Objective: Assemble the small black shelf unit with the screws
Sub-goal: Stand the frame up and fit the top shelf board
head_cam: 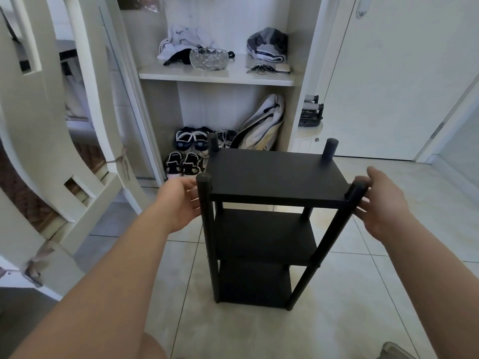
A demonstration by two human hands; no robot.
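Left fingertips (194, 196) behind post (207, 224)

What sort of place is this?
Probably a home entryway: pairs of navy-and-white sneakers in the bottom of a white open cupboard, a bunch of keys on its shelf, a white door alongside.

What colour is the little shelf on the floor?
The shelf unit is plain black all over, seen best in the head view.

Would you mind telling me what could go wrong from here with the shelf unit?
1. The right hand pinches only the top of the right post, which looks slanted; lifting by it may strain a loose joint.
2. The shelf unit is tall and narrow on smooth tiles, so a push could slide or tip it toward the shoes.
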